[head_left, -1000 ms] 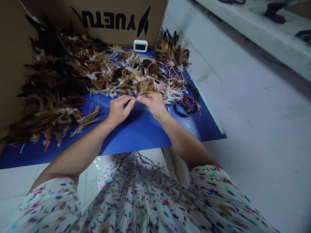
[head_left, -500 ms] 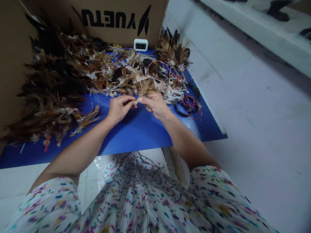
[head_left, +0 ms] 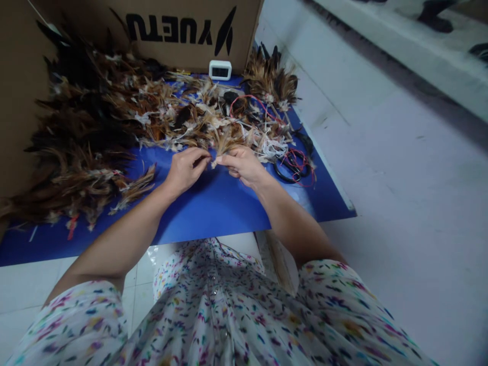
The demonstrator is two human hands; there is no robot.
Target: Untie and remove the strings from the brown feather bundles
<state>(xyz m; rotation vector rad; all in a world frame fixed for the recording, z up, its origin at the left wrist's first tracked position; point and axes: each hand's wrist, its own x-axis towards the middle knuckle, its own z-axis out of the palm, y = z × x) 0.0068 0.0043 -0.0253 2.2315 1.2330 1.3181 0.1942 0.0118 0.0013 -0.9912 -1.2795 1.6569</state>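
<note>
Between finger and thumb of my right hand is the pale quill end of a small brown feather bunch, its tips fanning away from me. My left hand is pinched closed just to the left, a small gap from the quill end. Whatever its fingertips hold, if anything, is too small to make out. Both hands are over the front part of the blue table mat. Beyond them lies a broad heap of brown, black and white feathers.
Black-handled scissors lie right of my hands, tangled with red string. A white digital clock stands before a cardboard box. Dark feather bunches pile up at left; another feather cluster sits back right, near the wall.
My left hand has drawn slightly left, away from the quill end, opening a gap between the hands. My right hand keeps the feather bunch in nearly the same place.
</note>
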